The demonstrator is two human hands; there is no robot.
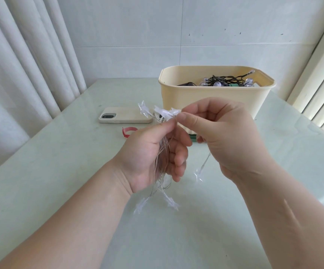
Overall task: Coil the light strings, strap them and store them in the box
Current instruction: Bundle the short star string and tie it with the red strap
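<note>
A string of clear star-shaped lights [162, 113] on thin transparent wire is bunched in loops in my left hand [153, 154], which grips the bundle above the table. My right hand [221, 133] pinches the wire near the top stars, right beside my left thumb. A few stars dangle below, one [199, 173] under my right hand and two [171, 202] under my left. The cream box [211, 100] stands behind my hands and holds a dark-wired light string [227, 81] with round bulbs. A red strap [129, 131] lies on the table, left of my hands.
A phone in a cream case [125, 115] lies face down left of the box. A green object [193, 137] shows partly between my hands, in front of the box. The pale glass table [60, 171] meets white curtains at the left and blinds at the right.
</note>
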